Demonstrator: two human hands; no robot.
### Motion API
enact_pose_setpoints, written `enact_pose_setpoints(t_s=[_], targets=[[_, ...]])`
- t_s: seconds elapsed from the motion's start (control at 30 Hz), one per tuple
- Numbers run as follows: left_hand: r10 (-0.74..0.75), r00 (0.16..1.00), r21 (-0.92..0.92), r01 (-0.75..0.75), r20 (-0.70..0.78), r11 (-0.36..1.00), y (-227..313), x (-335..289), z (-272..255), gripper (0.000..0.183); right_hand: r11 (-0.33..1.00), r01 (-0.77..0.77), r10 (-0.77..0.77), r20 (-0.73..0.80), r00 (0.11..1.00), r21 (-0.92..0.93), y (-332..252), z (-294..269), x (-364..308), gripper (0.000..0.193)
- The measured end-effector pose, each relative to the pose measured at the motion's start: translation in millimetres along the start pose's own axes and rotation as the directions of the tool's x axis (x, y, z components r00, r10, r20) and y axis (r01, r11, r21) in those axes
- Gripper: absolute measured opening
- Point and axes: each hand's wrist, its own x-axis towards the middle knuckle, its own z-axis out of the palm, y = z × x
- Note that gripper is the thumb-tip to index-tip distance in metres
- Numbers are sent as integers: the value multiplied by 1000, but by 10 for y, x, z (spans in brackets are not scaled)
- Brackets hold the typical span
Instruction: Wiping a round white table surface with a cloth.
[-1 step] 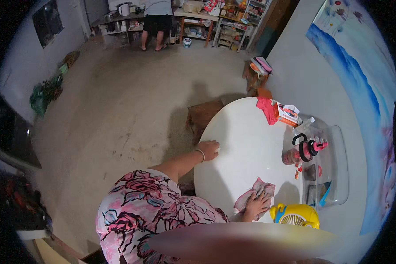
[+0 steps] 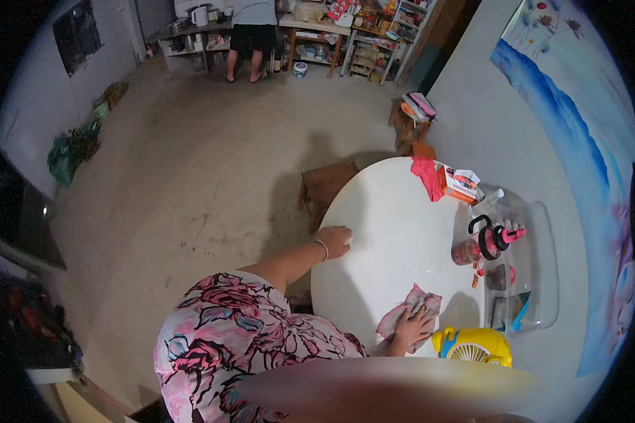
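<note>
the right hand [image 2: 413,328] lies spread on the pink cloth [image 2: 395,317], which shows around it mainly from eight to one o'clock. at nine o'clock on the white table [image 2: 395,218] the left hand [image 2: 336,241] rests, fingers bent; i cannot tell whether they pinch anything.

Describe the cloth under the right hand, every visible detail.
The cloth is pinkish-grey with pinker edges, thin and soft-looking. It lies spread but rumpled, its outline uneven, on the near part of the round white table, left of the yellow fan. The right hand rests on it, hiding part.
</note>
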Motion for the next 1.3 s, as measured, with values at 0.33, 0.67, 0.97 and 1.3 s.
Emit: enact_pose_setpoints(t_s=[0.33, 0.67, 0.97, 1.3], targets=[[-15, 1000, 10, 15, 23, 1000, -61, -50, 41, 29, 999, 7, -7, -4, 1000, 48, 13, 139, 110, 63], [3, 1000, -13, -4, -23, 1000, -34, -28, 108, 27, 1000, 5, -5, -16, 1000, 14, 70, 163, 175, 64], [23, 998, 29, -21, -50, 999, -53, 0, 64, 28, 1000, 5, -5, -4, 1000, 25, -13, 61, 200, 65], [-16, 1000, 34, 16, 3, 999, -50, -35, 46, 27, 1000, 19, -19, -23, 1000, 4, 46, 194, 171, 66]])
